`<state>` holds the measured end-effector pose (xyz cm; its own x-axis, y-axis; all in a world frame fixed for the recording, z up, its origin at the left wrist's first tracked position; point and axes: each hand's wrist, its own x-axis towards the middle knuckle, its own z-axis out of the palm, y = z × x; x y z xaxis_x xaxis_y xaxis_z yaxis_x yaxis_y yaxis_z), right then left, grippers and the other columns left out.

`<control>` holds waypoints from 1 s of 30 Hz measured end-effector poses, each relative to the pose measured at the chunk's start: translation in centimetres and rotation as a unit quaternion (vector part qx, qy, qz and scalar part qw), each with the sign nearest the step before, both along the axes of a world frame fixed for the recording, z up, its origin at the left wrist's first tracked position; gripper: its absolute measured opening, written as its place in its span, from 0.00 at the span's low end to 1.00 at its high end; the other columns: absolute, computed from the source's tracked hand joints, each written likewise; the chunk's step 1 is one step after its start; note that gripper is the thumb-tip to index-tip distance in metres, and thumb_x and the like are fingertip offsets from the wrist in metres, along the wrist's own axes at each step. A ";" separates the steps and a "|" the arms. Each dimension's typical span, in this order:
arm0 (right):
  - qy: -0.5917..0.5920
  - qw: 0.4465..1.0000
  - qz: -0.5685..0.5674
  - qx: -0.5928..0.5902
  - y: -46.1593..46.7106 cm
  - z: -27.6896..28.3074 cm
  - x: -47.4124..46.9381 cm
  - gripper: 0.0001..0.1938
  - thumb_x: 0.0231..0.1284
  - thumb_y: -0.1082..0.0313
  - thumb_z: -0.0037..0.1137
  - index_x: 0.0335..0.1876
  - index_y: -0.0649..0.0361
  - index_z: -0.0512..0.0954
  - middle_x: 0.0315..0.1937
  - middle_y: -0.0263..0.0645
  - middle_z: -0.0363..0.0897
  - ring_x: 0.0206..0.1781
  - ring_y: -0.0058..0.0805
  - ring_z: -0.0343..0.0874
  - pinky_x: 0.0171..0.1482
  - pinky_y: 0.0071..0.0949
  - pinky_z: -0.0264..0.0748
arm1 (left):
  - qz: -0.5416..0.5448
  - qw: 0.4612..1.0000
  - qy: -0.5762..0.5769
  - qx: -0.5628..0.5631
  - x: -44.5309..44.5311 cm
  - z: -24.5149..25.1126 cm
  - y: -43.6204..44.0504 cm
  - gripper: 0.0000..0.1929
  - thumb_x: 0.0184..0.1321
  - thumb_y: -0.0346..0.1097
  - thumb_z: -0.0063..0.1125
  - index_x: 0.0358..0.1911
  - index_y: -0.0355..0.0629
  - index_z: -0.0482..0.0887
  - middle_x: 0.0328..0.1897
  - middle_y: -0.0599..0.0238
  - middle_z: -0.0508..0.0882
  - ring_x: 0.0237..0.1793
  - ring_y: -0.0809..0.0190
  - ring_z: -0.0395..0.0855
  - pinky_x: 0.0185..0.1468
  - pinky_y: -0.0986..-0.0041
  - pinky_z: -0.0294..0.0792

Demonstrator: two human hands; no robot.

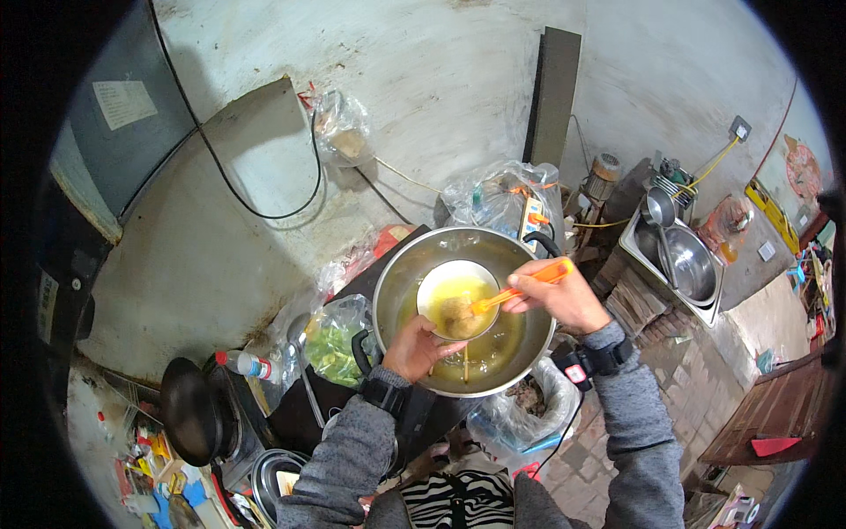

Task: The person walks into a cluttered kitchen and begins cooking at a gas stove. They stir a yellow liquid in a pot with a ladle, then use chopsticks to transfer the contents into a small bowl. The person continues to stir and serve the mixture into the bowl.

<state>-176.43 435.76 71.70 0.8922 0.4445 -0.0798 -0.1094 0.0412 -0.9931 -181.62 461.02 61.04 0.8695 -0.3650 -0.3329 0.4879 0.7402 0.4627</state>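
My left hand [419, 347] grips the near-left rim of a white bowl [433, 283], which is tilted over the water and holds yellowish liquid. My right hand [562, 297] is closed around the orange handle of a scrubbing brush [538, 275]. The brush's tan, bushy head presses inside the bowl, against its lower side. Both hands are above a wide stainless steel pot [404, 264] of cloudy yellow water. Chopsticks [465, 365] lie partly in the water below the bowl. The pot has black side handles and rests on a dark table.
Left of the pot are a bag of green leaves [337, 344], a ladle [305, 370], a plastic bottle [248, 365] and a black wok [188, 410]. A lined bin [529, 403] stands below right. Behind are a power strip [531, 219] and plastic bags; a metal sink [644, 241] stands right.
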 end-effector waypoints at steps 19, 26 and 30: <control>0.015 0.998 -0.049 0.024 0.1 -2.7 -2.8 0.10 0.67 0.72 0.49 0.40 0.75 0.77 0.34 0.46 0.82 0.36 0.30 0.85 0.41 0.25 0.83 | 0.116 0.975 -0.018 0.188 -0.6 -0.4 -0.8 0.33 0.55 0.25 0.47 0.67 0.50 0.55 0.53 0.62 0.75 0.51 0.59 0.78 0.45 0.56 0.80; -0.259 0.955 -0.060 -0.134 0.5 -3.5 -1.5 0.10 0.66 0.72 0.51 0.39 0.73 0.79 0.34 0.42 0.83 0.35 0.25 0.83 0.41 0.22 0.79 | 0.110 0.973 -0.012 0.204 -0.9 0.0 -1.9 0.33 0.54 0.25 0.48 0.66 0.46 0.55 0.52 0.63 0.75 0.49 0.60 0.78 0.48 0.52 0.78; -0.133 0.991 -0.022 -0.018 1.9 -4.6 -2.0 0.09 0.66 0.72 0.51 0.41 0.72 0.79 0.35 0.42 0.83 0.37 0.26 0.83 0.42 0.21 0.79 | 0.075 0.984 -0.009 0.160 -1.1 0.4 -1.7 0.31 0.55 0.26 0.47 0.64 0.46 0.57 0.53 0.64 0.75 0.50 0.60 0.79 0.49 0.51 0.78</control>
<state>-178.45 437.70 67.08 0.9017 0.4067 0.1465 0.1585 0.0042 -0.9873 -182.70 459.36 61.41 0.9122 -0.1119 -0.3941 0.3743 0.6185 0.6909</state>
